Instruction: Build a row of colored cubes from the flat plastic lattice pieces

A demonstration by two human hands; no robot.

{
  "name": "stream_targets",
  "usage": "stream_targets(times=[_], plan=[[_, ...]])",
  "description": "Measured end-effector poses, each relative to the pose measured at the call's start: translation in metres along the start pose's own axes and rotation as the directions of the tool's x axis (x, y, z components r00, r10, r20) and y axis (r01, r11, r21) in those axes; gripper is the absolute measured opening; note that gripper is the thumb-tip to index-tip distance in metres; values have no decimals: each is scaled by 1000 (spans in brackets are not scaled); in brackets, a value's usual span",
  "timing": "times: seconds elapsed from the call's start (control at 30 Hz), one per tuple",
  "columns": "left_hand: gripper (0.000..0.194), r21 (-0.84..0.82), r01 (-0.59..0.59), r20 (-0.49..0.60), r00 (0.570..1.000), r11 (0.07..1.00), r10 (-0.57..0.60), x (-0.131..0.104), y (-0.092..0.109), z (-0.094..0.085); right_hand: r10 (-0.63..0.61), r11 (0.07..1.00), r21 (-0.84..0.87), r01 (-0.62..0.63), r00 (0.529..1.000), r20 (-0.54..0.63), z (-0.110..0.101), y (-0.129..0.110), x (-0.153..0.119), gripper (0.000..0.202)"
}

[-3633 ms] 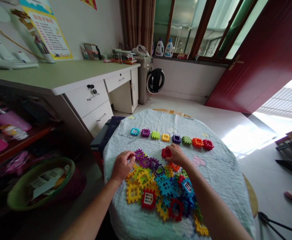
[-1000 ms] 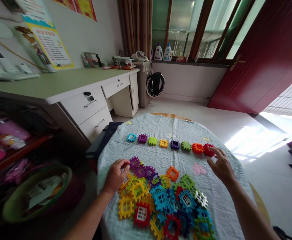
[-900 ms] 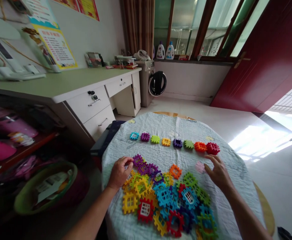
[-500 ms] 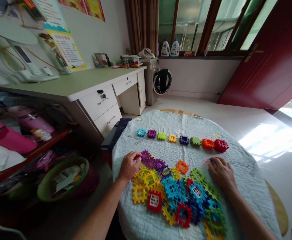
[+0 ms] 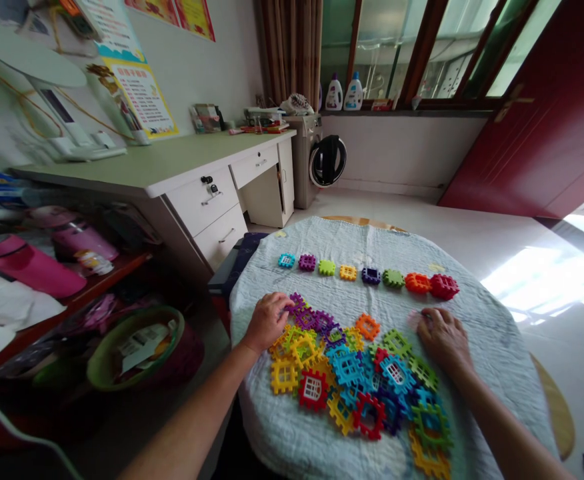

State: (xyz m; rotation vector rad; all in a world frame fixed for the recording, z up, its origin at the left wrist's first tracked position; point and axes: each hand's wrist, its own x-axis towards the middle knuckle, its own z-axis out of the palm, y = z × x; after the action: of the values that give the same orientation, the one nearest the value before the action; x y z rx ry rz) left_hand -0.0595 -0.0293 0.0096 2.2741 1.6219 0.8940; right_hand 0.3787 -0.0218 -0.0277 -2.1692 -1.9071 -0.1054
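Note:
My left hand [image 5: 268, 323] is at the upper left of a loose pile, its fingers bent and closed on the near edge of a purple toothed building block [image 5: 298, 304]. Flat on the cloth to the right of the pile lies my right hand [image 5: 445, 337], fingers spread, holding nothing. Between them spreads the pile of square plastic blocks, with yellow [image 5: 285, 375], light blue [image 5: 346, 365], red [image 5: 369, 415] and green [image 5: 432, 427] ones overlapping. Beyond it runs a row of blocks, from a light blue block [image 5: 287, 261] on the left to red blocks [image 5: 445, 287] on the right.
A pale blue cloth [image 5: 397, 253] covers the round table. To the left are a desk [image 5: 172, 163], a shelf with a pink bottle [image 5: 32, 267], and a green-rimmed basket [image 5: 97, 380]. A washing machine [image 5: 305, 163] with its door open stands at the back.
My left hand has moved slightly right, its fingertips now against the purple block. My right hand stays on the cloth. The whole view has shifted a little.

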Motion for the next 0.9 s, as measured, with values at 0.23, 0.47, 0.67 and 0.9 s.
stream_targets(times=[0.23, 0.47, 0.67, 0.9], plan=[[32, -12, -133, 198, 971, 991, 133, 17, 14, -24, 15, 1000, 1, -15, 1000, 11, -1, 0, 1, 40], [41, -36, 54, 337, 941, 998, -39, -20, 9, -51, 12, 1000, -2, -12, 1000, 8, -1, 0, 1, 42], [47, -12, 92, 331, 940, 996, -83, -29, -3, -32, 8, 1000, 0, -8, 1000, 3, 3, 3, 2, 42], [23, -160, 182, 190, 970, 970, -151, -8, -4, -18, 5, 1000, -4, -5, 1000, -5, 2, 2, 1, 39]])
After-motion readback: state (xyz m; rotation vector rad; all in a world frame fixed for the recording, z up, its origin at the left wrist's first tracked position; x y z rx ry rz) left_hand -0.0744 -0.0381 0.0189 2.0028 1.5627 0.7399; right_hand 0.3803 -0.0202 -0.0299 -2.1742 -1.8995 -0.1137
